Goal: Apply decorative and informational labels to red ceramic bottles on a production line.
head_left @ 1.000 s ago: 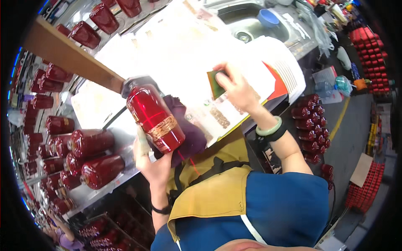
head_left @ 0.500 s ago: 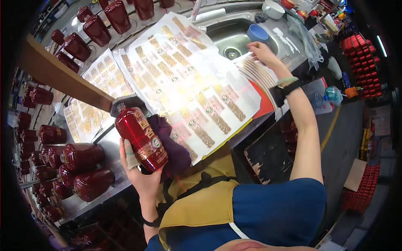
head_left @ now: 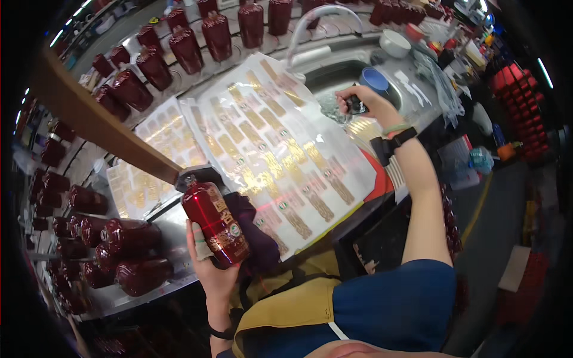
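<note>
My left hand [head_left: 218,277] is wrapped round the lower part of a glossy red bottle [head_left: 212,218] with gold lettering and a small round label. Beige wrapping covers one of its fingers. The bottle tilts, its neck end against a dark holder [head_left: 200,177] at the foot of a wooden post [head_left: 113,122]. Beside it lies a dark purple cloth [head_left: 262,238]. At the sink's near edge my right hand [head_left: 364,98] is closed on a small black object [head_left: 356,105] whose kind I cannot make out. Below that hand spreads a large decal sheet [head_left: 274,161] with gold and pink pieces.
A second decal sheet [head_left: 158,158] lies left of the post. Dark red bottles stand along the back and crowd the left, some lying [head_left: 143,275]. The metal sink [head_left: 322,80] holds a blue bowl [head_left: 375,79]; a white bowl [head_left: 394,44] sits behind it.
My right hand has closed and now has a small black object in it, over the sink's near edge. The left hand still holds the red bottle. The whole view has shifted a little.
</note>
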Motion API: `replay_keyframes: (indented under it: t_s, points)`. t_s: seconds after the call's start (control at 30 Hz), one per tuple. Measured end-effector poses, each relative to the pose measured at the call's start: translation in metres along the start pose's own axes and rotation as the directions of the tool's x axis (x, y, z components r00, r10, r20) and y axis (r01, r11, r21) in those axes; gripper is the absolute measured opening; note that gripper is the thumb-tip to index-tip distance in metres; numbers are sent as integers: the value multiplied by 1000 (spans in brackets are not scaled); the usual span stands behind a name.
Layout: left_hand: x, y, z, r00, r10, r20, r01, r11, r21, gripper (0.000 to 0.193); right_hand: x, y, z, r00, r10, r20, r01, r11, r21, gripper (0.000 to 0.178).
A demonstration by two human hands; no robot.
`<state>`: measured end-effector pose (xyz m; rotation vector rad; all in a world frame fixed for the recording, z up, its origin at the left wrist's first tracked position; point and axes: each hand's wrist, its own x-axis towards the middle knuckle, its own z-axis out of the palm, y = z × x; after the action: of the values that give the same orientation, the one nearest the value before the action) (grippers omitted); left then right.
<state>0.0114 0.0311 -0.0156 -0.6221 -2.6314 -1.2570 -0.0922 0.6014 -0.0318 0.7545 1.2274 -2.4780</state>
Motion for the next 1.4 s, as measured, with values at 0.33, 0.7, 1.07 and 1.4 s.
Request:
replay_keyframes:
  t_s: [0.33,0.7,1.07,1.4]
  points:
    - [3,-10,4,999,35,-22,-36,999,-34,113,-125,113,2,818,-564,109,-171,-420,-891,53]
    - [-1,-9,2,1000,29,-6,-29,999,-41,117,-127,145,16,808,-580,-107,-386,-382,-840,57]
    - [1,-10,4,999,36,-16,-37,998,-42,116,-110,43,-66,683,-694,-228,-340,-26,-940,48]
    - [-4,-19,1,999,38,-12,-39,996,-83,117,-71,20,-142,640,-660,-395,-336,221,-915,35]
